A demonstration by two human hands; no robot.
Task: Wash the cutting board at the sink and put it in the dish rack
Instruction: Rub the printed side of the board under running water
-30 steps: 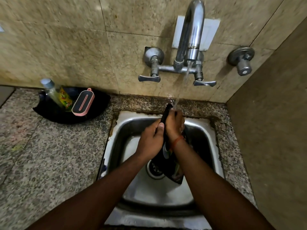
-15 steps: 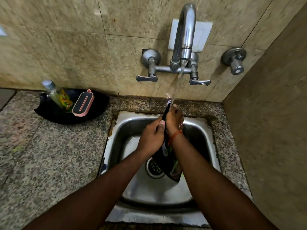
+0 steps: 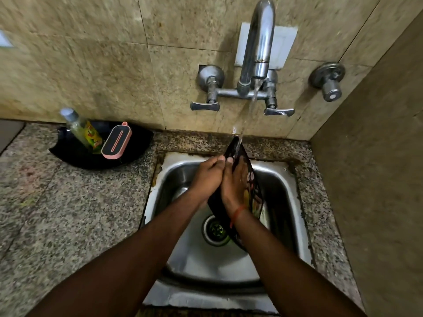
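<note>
A thin black cutting board [image 3: 253,186] with a colourful print stands on edge over the steel sink [image 3: 174,177], its top corner under the running stream from the tap [image 3: 258,42]. My left hand [image 3: 209,175] presses against the board's left face, which is hidden. My right hand [image 3: 235,179] lies flat on the printed right face, fingers pointing up. The board is held between the two hands. Its lower end hangs above the drain [image 3: 216,229]. No dish rack is in view.
A black tray [image 3: 137,143] on the granite counter at the left holds a dish soap bottle [image 3: 80,128] and a pink-edged scrubber [image 3: 116,142]. A tiled wall stands behind. A brown side wall closes the right. A separate valve [image 3: 329,82] sticks out right of the tap.
The board has turned, so more of its printed face shows on the right. My left thumb has shifted up towards the right hand's fingertips. The water keeps running.
</note>
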